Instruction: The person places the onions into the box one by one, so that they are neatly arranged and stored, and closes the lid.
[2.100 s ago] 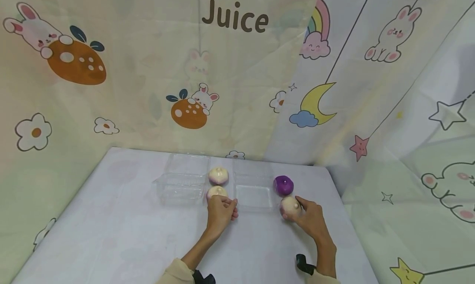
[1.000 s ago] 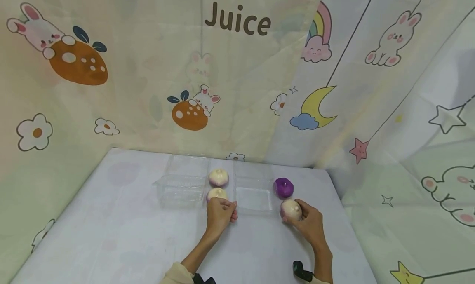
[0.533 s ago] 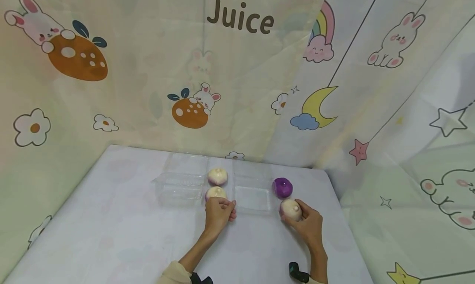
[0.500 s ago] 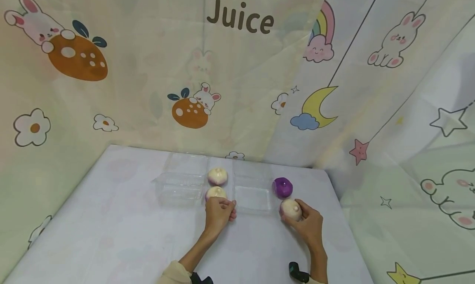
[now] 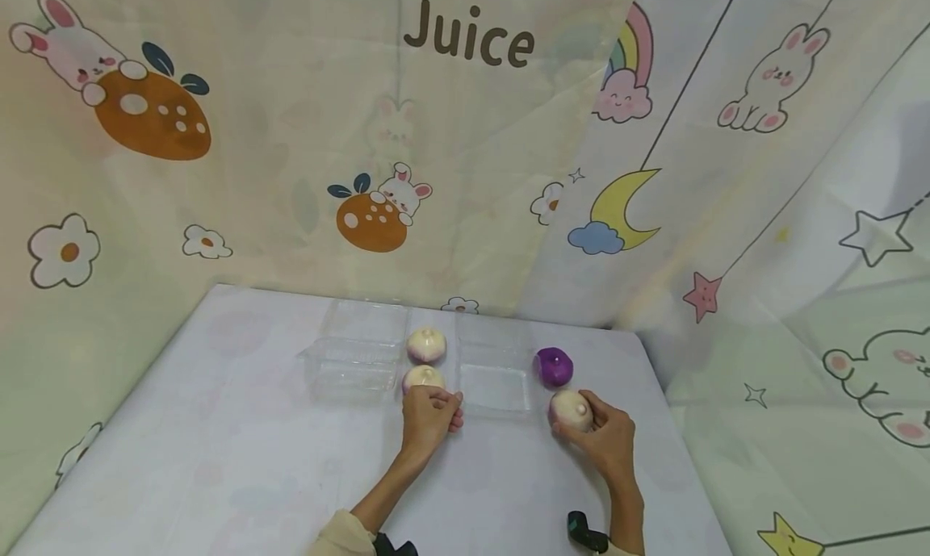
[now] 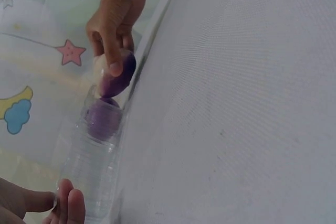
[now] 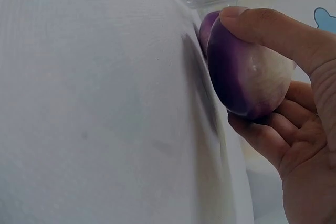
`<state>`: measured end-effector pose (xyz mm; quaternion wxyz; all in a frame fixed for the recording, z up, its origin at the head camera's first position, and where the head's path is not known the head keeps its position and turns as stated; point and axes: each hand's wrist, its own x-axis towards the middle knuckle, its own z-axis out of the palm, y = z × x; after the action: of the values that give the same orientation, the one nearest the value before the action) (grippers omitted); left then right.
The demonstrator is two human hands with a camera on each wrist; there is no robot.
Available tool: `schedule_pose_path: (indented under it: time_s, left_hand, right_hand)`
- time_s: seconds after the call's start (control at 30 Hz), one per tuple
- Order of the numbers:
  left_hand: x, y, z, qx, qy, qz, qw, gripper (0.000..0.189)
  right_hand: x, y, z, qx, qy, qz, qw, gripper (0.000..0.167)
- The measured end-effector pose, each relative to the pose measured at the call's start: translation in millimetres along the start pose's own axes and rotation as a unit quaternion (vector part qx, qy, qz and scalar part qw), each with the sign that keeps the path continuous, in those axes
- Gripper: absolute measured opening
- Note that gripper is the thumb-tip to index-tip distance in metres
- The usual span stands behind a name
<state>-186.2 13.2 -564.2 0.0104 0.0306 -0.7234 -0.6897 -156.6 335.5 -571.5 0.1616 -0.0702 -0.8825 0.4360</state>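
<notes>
My right hand point(image 5: 606, 439) grips a white-and-purple turnip point(image 5: 571, 411) between thumb and fingers, its pale, nubbed side facing up and back. The right wrist view shows the purple half of this turnip point(image 7: 231, 72) toward the table, beside a shadow. Just behind it sits a purple turnip point(image 5: 555, 367). My left hand point(image 5: 429, 419) stays low over the table, fingers loosely bent, thumb close to the fingertips. It partly covers the front one of two pale turnips point(image 5: 423, 376). In the left wrist view its fingertips overlap the near end of a clear plastic container point(image 6: 89, 166).
Two clear plastic containers stand toward the back: the left container point(image 5: 356, 377) is beside the pale turnips, including the rear turnip point(image 5: 426, 344). The right container point(image 5: 494, 386) lies between the pale pair and the purple turnip. A printed cloth point(image 5: 465, 177) hangs behind the white table point(image 5: 240, 427).
My right hand has shifted its wrist slightly left and turned a little around the turnip. The left hand, the containers and the other turnips keep their places.
</notes>
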Motion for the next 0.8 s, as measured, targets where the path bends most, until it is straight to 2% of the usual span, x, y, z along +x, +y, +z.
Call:
schedule_pose_path:
  time_s: [0.2,0.47,0.8]
  left_hand:
    - [0.2,-0.2,0.2,-0.005,-0.005,0.000,1.0000,0.018]
    - [1.0,0.9,-1.7,-0.041,-0.020,-0.009,0.9989,0.015]
    - [0.3,1.3,-1.3,-0.047,-0.022,-0.019,0.9985,0.016]
  right_hand:
    - [-0.7,-2.3,-0.5,0.003,-0.006,0.005,1.0000,0.080]
    - [-2.3,-4.6,-1.7,0.017,-0.006,-0.001,0.9998,0.079]
    - [-6.1,-4.6,-6.4,0.037,-0.011,-0.004,0.9993,0.076]
